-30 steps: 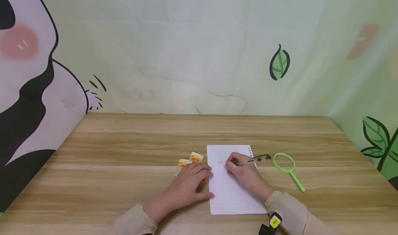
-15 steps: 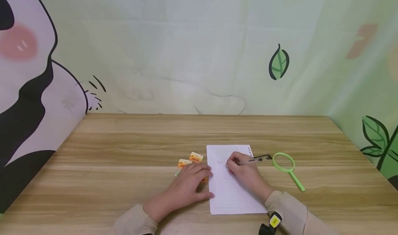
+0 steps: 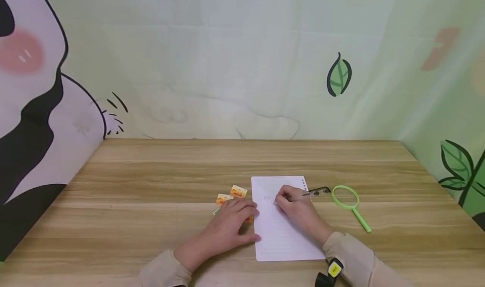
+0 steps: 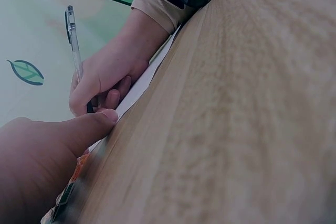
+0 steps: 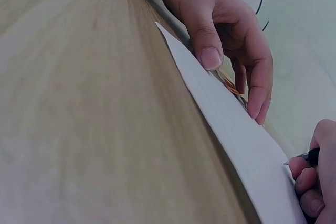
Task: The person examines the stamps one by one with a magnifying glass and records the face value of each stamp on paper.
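A lined sheet of white paper (image 3: 280, 236) lies on the wooden table, with a little faint writing near its top. My right hand (image 3: 299, 209) rests on the sheet and grips a clear pen (image 3: 316, 192), its tip at the paper just under the first written line. In the left wrist view the pen (image 4: 75, 45) stands up out of the right fist. My left hand (image 3: 227, 226) lies palm down with relaxed fingers, thumb and fingertips at the paper's left edge. It partly covers several small orange picture cards (image 3: 238, 191).
A light green magnifying glass (image 3: 362, 220) lies to the right of the paper, its ring close to the pen's end. Behind the table (image 3: 151, 164) hangs a pale green backdrop (image 3: 212, 68) with a panda and leaves.
The pen tip has dropped from the first written line to just below it, and small new marks show there. The left hand, cards and magnifying glass have stayed in place.
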The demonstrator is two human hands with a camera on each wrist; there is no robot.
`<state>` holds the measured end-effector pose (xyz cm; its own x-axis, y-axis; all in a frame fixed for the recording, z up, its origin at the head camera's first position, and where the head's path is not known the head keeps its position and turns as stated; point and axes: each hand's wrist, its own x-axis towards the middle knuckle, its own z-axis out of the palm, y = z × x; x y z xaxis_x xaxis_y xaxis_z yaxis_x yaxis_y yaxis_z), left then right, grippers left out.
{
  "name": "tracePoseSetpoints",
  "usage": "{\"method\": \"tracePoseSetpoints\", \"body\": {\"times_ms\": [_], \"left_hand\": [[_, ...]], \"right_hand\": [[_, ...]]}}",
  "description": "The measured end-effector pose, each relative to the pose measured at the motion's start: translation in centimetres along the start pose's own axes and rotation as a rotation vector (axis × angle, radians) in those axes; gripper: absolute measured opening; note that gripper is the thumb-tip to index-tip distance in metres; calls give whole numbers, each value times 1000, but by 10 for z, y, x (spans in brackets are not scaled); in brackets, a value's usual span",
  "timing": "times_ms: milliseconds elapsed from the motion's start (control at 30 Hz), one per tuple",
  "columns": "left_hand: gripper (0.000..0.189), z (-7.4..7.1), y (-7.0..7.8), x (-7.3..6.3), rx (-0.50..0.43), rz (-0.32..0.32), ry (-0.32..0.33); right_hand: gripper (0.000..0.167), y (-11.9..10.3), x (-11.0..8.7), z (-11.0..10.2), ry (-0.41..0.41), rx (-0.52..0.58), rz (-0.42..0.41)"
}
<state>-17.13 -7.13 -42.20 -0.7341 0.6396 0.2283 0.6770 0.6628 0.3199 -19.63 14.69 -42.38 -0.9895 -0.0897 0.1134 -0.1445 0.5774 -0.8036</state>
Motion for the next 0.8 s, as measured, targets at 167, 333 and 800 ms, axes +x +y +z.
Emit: {"method": "tracePoseSetpoints", "body": {"times_ms": [167, 333, 800], "left_hand": [[51, -1, 0, 0, -3, -3, -5], [51, 0, 1, 0, -4, -18, -23], [51, 0, 0, 0, 7, 1, -2]], "right_hand": [[14, 1, 0, 0, 31, 16, 35], [15, 3, 0, 0, 55, 44, 66], [15, 2, 0, -2, 43, 24, 45]]}}
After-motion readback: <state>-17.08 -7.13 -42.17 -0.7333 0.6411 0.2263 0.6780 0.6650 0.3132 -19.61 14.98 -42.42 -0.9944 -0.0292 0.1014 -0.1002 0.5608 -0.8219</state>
